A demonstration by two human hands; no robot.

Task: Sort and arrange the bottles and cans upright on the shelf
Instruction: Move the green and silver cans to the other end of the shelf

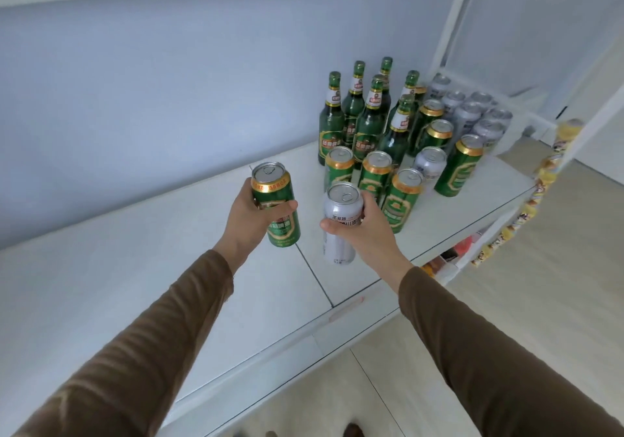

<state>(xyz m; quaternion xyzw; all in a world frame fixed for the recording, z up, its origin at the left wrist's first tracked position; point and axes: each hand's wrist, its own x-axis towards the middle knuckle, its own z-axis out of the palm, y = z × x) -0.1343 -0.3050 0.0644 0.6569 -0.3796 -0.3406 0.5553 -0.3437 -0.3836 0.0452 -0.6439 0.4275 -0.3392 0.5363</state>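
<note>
shelf: white shelf (135,267), pale blue back wall, white upright post at its right end; lower shelf with packaged goods shows below the right front edge
stock, back right: green glass bottles (366,122) upright in a tight cluster toward the back
stock, right end: silver cans (472,112) upright, grouped by the post
stock, front of cluster: green cans (403,205) upright in front of the bottles; one stray silver can (430,164) sits among them, so sorting looks unfinished
left hand: left hand (248,215) wrapped round a held green can (275,208), upright, lifted just clear of the shelf, left of the cluster
right hand: right hand (366,229) gripping a held silver can (341,223) near its top, upright; can't tell if its base touches the shelf, near the front edge
step (judgement): both cans about to be set into their matching groups
risk 1: silver group sits behind green cans and beside the bottles; reaching over with a full hand could clip a bottle neck and topple the packed cluster
risk 2: green row is tight; pushing the held green can in sideways could knock the nearest can over
risk 3: silver can is close to the front edge; a sloppy set-down there could tip it off the shelf
</note>
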